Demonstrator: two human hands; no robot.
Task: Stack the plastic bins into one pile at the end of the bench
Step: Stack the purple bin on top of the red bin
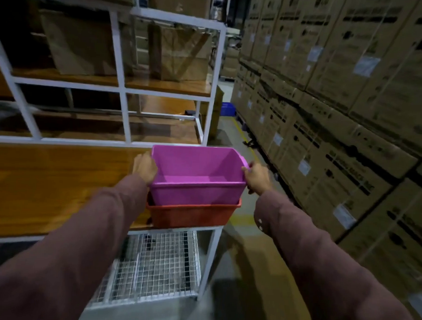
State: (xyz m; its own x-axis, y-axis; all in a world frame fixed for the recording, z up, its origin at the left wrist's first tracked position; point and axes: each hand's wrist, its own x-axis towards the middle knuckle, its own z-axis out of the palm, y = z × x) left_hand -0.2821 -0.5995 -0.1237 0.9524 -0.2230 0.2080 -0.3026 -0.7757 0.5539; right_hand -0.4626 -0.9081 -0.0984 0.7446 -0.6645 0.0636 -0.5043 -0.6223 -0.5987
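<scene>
Pink bin (197, 176) upright in red bin (192, 215), long axis crosswise.

— What's the room like?
— A dim warehouse. A white metal rack (122, 91) with wooden shelves (62, 77) stands on the left, brown paper bags (179, 53) on its upper shelf.
— And the right?
— A wall of stacked cardboard cartons (343, 93) with white labels, running far back.
— The floor?
— Grey concrete (223, 282) with a yellow line (245, 134); a blue crate (227, 109) sits far off. A wire-mesh shelf (155, 264) hangs low, near.

Print on stacked cartons (355, 94) – white labels too – blurred, unreadable.
</scene>
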